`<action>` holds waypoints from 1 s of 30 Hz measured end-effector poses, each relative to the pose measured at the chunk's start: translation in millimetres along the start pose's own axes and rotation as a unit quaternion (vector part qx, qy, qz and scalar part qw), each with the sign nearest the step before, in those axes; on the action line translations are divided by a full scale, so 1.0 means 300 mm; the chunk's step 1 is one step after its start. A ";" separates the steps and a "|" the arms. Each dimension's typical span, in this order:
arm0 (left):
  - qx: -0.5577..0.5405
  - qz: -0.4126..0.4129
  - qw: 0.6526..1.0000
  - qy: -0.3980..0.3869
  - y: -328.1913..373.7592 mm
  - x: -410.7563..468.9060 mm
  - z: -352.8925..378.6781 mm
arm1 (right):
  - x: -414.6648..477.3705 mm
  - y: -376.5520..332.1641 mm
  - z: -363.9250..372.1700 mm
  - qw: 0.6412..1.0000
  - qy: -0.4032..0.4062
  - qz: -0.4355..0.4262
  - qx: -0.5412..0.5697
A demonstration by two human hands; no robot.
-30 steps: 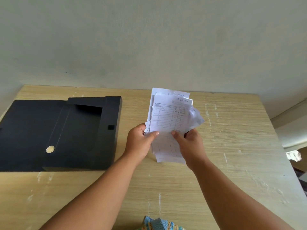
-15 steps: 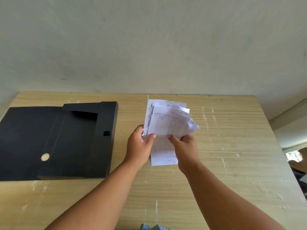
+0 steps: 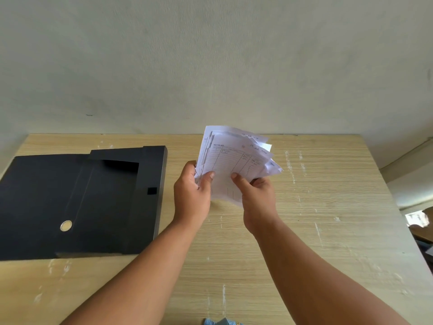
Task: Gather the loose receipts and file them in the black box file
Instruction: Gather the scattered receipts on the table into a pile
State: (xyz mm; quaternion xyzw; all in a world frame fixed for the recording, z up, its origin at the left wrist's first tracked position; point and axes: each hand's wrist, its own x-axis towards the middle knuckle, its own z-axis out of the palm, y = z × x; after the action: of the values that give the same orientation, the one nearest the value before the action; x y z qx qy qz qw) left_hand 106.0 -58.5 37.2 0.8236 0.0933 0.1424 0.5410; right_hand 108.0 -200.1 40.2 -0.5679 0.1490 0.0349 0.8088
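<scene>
A fanned bundle of white receipts (image 3: 234,158) is held upright above the middle of the wooden table (image 3: 328,219). My left hand (image 3: 192,195) grips its left edge with the thumb on the front sheet. My right hand (image 3: 257,200) grips its lower right part, thumb on the front as well. The top sheet is a ruled form with handwriting. The black box file (image 3: 77,202) lies open on the table to the left of my hands, its lid flap spread out leftward and a round metal ring on the spine panel.
A plain wall rises right behind the table's far edge. The table's right edge drops off to clutter on the floor (image 3: 419,219). A bit of blue cloth (image 3: 222,322) shows at the bottom edge.
The bundle has tilted a little to the right and been raised slightly in both hands. The view has shifted; the box file has not moved on the table.
</scene>
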 end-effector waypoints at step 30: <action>-0.010 -0.081 0.991 -0.110 -0.025 0.039 -0.035 | 0.037 0.006 -0.003 0.974 -0.015 -0.023 -0.224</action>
State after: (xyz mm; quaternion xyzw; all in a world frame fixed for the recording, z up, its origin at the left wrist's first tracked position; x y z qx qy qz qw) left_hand 113.7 -43.0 35.9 0.8184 0.0981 0.0078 0.5662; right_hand 117.9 -201.6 35.0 -0.7371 0.1119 0.0569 0.6641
